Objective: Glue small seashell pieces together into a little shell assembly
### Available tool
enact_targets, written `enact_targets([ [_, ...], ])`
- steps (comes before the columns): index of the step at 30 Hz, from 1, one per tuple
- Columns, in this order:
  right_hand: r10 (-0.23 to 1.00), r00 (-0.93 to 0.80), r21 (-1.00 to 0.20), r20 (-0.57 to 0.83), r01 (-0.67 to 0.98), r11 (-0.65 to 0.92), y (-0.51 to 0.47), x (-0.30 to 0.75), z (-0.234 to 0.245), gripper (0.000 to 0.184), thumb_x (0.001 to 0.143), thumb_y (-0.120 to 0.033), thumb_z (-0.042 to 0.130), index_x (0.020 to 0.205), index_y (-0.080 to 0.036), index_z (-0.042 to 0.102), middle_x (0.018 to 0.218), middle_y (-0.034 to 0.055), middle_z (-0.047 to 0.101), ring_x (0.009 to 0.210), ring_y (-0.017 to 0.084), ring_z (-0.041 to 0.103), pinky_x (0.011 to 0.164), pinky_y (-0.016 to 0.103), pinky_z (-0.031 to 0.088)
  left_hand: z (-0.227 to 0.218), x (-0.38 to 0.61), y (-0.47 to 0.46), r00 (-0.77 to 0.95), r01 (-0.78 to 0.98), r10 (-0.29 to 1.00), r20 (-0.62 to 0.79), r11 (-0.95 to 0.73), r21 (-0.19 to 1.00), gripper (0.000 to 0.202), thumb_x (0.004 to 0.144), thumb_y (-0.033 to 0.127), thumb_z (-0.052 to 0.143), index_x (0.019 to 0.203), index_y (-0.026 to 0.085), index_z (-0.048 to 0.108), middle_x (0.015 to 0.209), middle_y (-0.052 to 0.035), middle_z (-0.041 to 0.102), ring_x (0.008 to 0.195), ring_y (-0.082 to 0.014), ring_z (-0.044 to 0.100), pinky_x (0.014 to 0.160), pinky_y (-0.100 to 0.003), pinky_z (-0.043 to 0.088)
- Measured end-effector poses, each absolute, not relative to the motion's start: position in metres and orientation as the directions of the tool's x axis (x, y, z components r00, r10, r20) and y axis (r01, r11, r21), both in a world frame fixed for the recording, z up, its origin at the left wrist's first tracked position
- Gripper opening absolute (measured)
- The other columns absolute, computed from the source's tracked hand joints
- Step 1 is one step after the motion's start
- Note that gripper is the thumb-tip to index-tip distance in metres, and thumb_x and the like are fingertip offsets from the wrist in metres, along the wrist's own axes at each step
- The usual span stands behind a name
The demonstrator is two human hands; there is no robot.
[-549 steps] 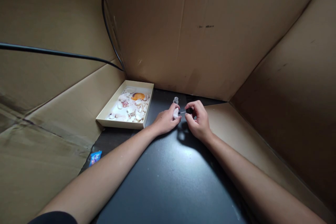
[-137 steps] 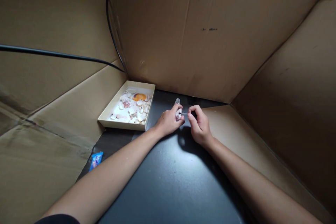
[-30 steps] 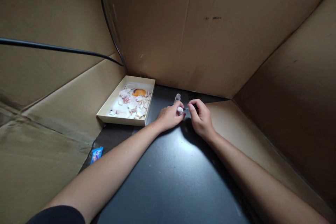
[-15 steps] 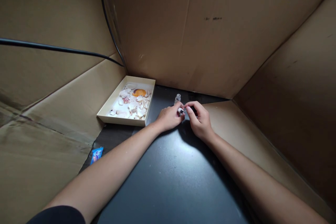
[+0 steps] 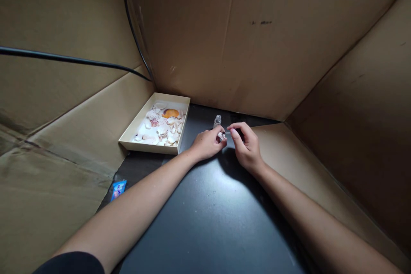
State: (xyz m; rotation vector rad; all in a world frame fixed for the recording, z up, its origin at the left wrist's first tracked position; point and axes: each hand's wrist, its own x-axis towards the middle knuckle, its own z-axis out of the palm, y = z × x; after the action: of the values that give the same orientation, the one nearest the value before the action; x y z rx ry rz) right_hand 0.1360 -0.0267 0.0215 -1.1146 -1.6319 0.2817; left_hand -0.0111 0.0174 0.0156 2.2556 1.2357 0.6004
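Note:
My left hand [image 5: 207, 143] rests on the dark tabletop [image 5: 195, 205], its fingers closed around a small whitish shell [image 5: 221, 136] with a dark spot. Opposite it, my right hand [image 5: 246, 147] pinches a thin stick [image 5: 228, 132] between thumb and fingers. The stick's tip points left at the shell; I cannot tell whether they touch. Just behind my left hand stands a small clear glass bottle [image 5: 218, 119], its lower part hidden by the fingers.
A shallow cream box [image 5: 154, 148] of shells, one of them orange [image 5: 170, 113], lies at the left. A blue wrapped packet [image 5: 118, 189] sits near my left forearm. Cardboard walls [image 5: 257, 51] surround the table, and a black cable [image 5: 73, 60] runs along the left.
My right hand has shifted slightly right, away from the shell, and more of the thin stick shows. The shell appears turned a little in my left hand, which otherwise stays put.

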Motion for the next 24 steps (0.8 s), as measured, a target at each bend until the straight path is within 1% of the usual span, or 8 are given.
enact_targets([
  [2,0.782,0.011,-0.67,0.623,0.524,0.526,-0.0266,0.1358,0.0211,0.015,0.093,-0.029,0.048,0.089,-0.02,0.06,0.086,0.0036,0.062,0.081,0.017,0.058,0.07,0.028,0.044,0.0159,-0.0109,0.0173,0.491,0.642,0.86,0.139,-0.465,0.61,0.024,0.084,0.04,0.05,0.1,0.026,0.059,0.077,0.0006,0.069,0.069,-0.0181,0.063,0.058,-0.025,0.037],
  [5,0.788,0.047,-0.681,0.614,0.536,0.499,-0.0268,0.1359,0.0211,0.016,0.093,-0.028,0.047,0.086,-0.02,0.059,0.083,0.0033,0.061,0.078,0.017,0.057,0.067,0.028,0.043,0.0168,-0.0108,0.0169,0.479,0.651,0.867,0.136,-0.455,0.608,0.024,0.083,0.042,0.051,0.099,0.026,0.06,0.079,0.0005,0.07,0.07,-0.0183,0.063,0.059,-0.026,0.036],
  [7,0.776,0.052,-0.681,0.628,0.519,0.516,-0.0272,0.1359,0.0215,0.016,0.093,-0.028,0.047,0.086,-0.02,0.058,0.084,0.0034,0.061,0.079,0.017,0.057,0.07,0.028,0.043,0.0176,-0.0109,0.0165,0.477,0.654,0.87,0.127,-0.448,0.61,0.026,0.083,0.044,0.051,0.1,0.026,0.06,0.08,0.0001,0.07,0.07,-0.0187,0.063,0.06,-0.026,0.037],
  [10,0.775,0.01,-0.668,0.632,0.515,0.538,-0.0278,0.1358,0.0218,0.016,0.093,-0.028,0.047,0.086,-0.02,0.058,0.083,0.0031,0.06,0.079,0.017,0.056,0.07,0.028,0.043,0.0185,-0.0109,0.0157,0.474,0.66,0.873,0.116,-0.439,0.61,0.028,0.083,0.046,0.052,0.101,0.026,0.059,0.079,-0.0001,0.069,0.07,-0.0192,0.063,0.06,-0.026,0.037],
  [13,0.784,0.033,-0.67,0.62,0.542,0.508,-0.0277,0.1361,0.0218,0.016,0.093,-0.027,0.047,0.084,-0.02,0.058,0.082,0.0028,0.06,0.076,0.016,0.055,0.067,0.027,0.041,0.0179,-0.0107,0.0155,0.47,0.661,0.873,0.126,-0.443,0.606,0.025,0.081,0.04,0.054,0.102,0.027,0.058,0.077,0.0012,0.069,0.069,-0.0191,0.063,0.06,-0.027,0.037],
  [16,0.77,0.05,-0.67,0.636,0.529,0.52,-0.0272,0.1365,0.0218,0.016,0.093,-0.027,0.046,0.086,-0.02,0.058,0.083,0.0032,0.06,0.078,0.017,0.055,0.069,0.028,0.042,0.0165,-0.0105,0.0161,0.473,0.659,0.871,0.135,-0.451,0.602,0.024,0.08,0.033,0.053,0.104,0.028,0.057,0.077,0.0016,0.068,0.069,-0.019,0.063,0.06,-0.027,0.037],
  [20,0.777,0.009,-0.651,0.63,0.553,0.521,-0.0263,0.1367,0.0213,0.015,0.093,-0.027,0.047,0.087,-0.02,0.058,0.084,0.0031,0.061,0.078,0.017,0.056,0.068,0.028,0.042,0.0147,-0.0107,0.0172,0.47,0.664,0.871,0.139,-0.454,0.594,0.023,0.083,0.032,0.048,0.104,0.028,0.056,0.077,0.0006,0.067,0.07,-0.02,0.063,0.06,-0.027,0.038],
  [24,0.771,0.055,-0.658,0.634,0.561,0.502,-0.0258,0.1368,0.0213,0.016,0.093,-0.027,0.046,0.085,-0.02,0.058,0.082,0.0027,0.06,0.076,0.016,0.055,0.067,0.028,0.042,0.0139,-0.0111,0.017,0.469,0.669,0.87,0.149,-0.461,0.583,0.024,0.084,0.032,0.046,0.105,0.029,0.056,0.078,0.001,0.067,0.072,-0.0207,0.064,0.062,-0.027,0.038],
])
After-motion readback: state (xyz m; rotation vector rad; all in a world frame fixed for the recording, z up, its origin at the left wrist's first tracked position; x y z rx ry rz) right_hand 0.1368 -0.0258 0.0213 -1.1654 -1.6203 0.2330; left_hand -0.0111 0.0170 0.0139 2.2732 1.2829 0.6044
